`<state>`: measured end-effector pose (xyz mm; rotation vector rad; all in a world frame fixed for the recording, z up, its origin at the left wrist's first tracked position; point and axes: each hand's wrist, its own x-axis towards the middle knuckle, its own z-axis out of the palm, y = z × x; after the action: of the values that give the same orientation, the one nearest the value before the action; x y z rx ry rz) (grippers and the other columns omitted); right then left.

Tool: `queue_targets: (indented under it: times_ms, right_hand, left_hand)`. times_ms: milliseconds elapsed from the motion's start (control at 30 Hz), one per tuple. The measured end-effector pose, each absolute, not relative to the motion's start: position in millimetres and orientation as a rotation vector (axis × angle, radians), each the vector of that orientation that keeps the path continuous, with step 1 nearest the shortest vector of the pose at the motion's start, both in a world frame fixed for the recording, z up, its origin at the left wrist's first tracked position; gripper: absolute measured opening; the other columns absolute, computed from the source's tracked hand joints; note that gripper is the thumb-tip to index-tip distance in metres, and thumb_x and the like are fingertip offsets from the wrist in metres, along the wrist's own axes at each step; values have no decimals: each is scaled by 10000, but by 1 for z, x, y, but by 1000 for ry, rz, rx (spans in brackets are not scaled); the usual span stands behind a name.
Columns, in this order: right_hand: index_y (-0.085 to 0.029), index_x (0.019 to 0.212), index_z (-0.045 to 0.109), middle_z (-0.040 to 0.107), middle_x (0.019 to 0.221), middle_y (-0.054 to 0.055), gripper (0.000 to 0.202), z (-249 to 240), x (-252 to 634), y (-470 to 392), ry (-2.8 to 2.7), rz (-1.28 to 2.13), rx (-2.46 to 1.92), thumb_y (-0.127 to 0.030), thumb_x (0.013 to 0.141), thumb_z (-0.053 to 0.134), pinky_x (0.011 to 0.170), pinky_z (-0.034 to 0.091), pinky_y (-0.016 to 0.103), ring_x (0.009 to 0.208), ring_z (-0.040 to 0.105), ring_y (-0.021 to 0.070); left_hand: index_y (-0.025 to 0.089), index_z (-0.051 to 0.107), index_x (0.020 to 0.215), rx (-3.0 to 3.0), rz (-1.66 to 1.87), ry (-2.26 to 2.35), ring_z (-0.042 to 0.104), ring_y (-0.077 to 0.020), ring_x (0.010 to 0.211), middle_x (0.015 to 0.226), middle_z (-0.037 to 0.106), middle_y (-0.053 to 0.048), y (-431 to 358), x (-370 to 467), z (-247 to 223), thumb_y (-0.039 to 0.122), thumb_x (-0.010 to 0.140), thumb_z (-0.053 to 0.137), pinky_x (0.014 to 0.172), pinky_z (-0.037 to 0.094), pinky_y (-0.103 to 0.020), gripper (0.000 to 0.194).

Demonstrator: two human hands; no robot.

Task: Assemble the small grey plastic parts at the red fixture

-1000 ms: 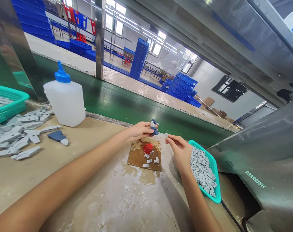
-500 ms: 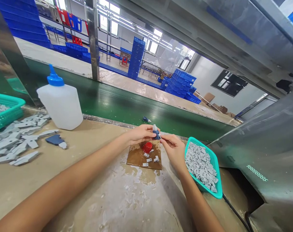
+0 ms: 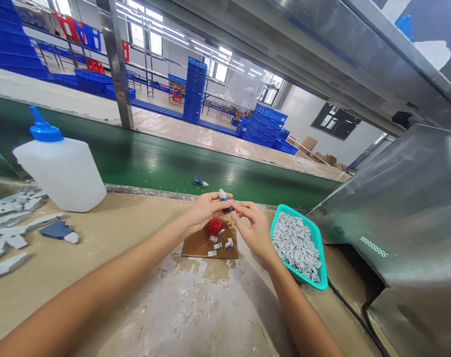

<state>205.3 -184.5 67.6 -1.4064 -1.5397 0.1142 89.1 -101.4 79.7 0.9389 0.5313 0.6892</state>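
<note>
Above a wet brown board (image 3: pixel 190 248), my left hand (image 3: pixel 205 210) pinches a small navy and light-grey plastic part (image 3: pixel 225 200), its grey tip pointing up. My right hand (image 3: pixel 253 230) meets the part's right end with its fingertips, the thumb slightly below. Fingers hide much of the part's lower side. Under the hands, a red cap-like cup (image 3: pixel 214 226) rests on the board among several small light-grey pieces (image 3: pixel 218 246). A similar navy and grey part (image 3: pixel 200 182) lies on the green conveyor belt, and another navy part (image 3: pixel 59 231) is on the table at left.
To the right stands a turquoise basket (image 3: pixel 323 258) full of small grey pieces. A white bottle (image 3: pixel 63 171) with a blue nozzle is at left, beside a pile of grey plastic parts (image 3: pixel 13 223). The green belt (image 3: pixel 154 161) runs behind; a metal housing (image 3: pixel 411 208) bounds the right.
The view has swung to the right, so things appear further left. The part has turned a little in my left hand, and my right thumb has moved down away from the fingertips.
</note>
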Motion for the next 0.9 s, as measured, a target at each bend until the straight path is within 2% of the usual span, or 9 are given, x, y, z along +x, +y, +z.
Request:
queue_targets:
  times_ms: [133, 233, 433, 500, 567, 633, 733, 800, 900]
  right_hand:
    - [-151, 1046, 569, 568, 801, 47, 372, 86, 251, -194, -1345, -33, -1622, -151, 686, 473, 608, 460, 259, 619, 520, 116]
    - [-145, 865, 649, 568, 681, 34, 322, 92, 294, -208, -1289, -241, -2075, -62, 598, 490, 612, 424, 266, 604, 520, 138]
    - [-177, 510, 645, 599, 517, 34, 300, 76, 325, -219, -1572, 91, -2474, 68, 444, 485, 485, 343, 229, 530, 542, 161]
    - [-180, 469, 630, 614, 522, 42, 294, 74, 324, -219, -1570, 102, -2450, 77, 442, 491, 487, 344, 227, 557, 561, 171]
    - [-182, 445, 620, 623, 520, 39, 254, 75, 324, -220, -1561, 132, -2442, 56, 460, 534, 477, 351, 223, 559, 573, 172]
    - [-185, 433, 615, 620, 500, 24, 211, 77, 326, -222, -1548, 161, -2438, 17, 481, 580, 461, 362, 216, 537, 576, 162]
    - [-191, 480, 634, 634, 532, 8, 207, 81, 330, -226, -1531, 147, -2427, 4, 507, 568, 483, 396, 206, 548, 583, 147]
    - [-194, 518, 646, 647, 574, 5, 236, 83, 333, -228, -1502, 116, -2397, 14, 516, 533, 520, 419, 211, 567, 588, 145]
    - [-186, 514, 640, 638, 551, 11, 218, 87, 336, -230, -1368, 144, -2314, 3, 517, 532, 565, 446, 245, 569, 594, 162]
  left_hand:
    - [122, 546, 940, 1165, 848, 693, 607, -137, 696, 838, 632, -63, -72, 75, 81, 94, 644, 549, 775, 460, -312, 297]
    - [133, 499, 1085, 1611, 908, 996, 600, -213, 802, 862, 634, -83, -32, 54, 75, 124, 634, 536, 807, 428, -365, 452]
    - [41, 236, 1310, 2379, 411, 1709, 432, -421, 1071, 1086, 520, -290, 21, 30, 61, 75, 640, 490, 826, 331, -512, 717]
    - [95, 229, 1323, 2467, 317, 1751, 286, -435, 1180, 1260, 372, -281, 26, 37, 54, 45, 645, 450, 854, 267, -569, 715]
    - [163, 291, 1304, 2625, 314, 1610, 199, -374, 1242, 1340, 305, -191, 28, 47, 46, 24, 652, 398, 908, 224, -552, 676]
    - [163, 410, 1231, 2737, 296, 1406, 292, -297, 1212, 1270, 416, -159, 31, 55, 39, 13, 657, 360, 937, 262, -447, 596]
    - [95, 557, 1048, 2740, 279, 1405, 409, -321, 1085, 1090, 514, -221, 32, 56, 34, 37, 674, 339, 865, 330, -428, 436]
    - [99, 574, 995, 2686, 344, 1507, 410, -363, 1053, 1051, 510, -231, 30, 51, 35, 65, 690, 339, 823, 336, -482, 386]
    - [154, 540, 1005, 2409, 632, 1533, 441, -318, 1028, 1012, 521, -166, 19, 45, 42, 100, 701, 368, 830, 352, -449, 354]
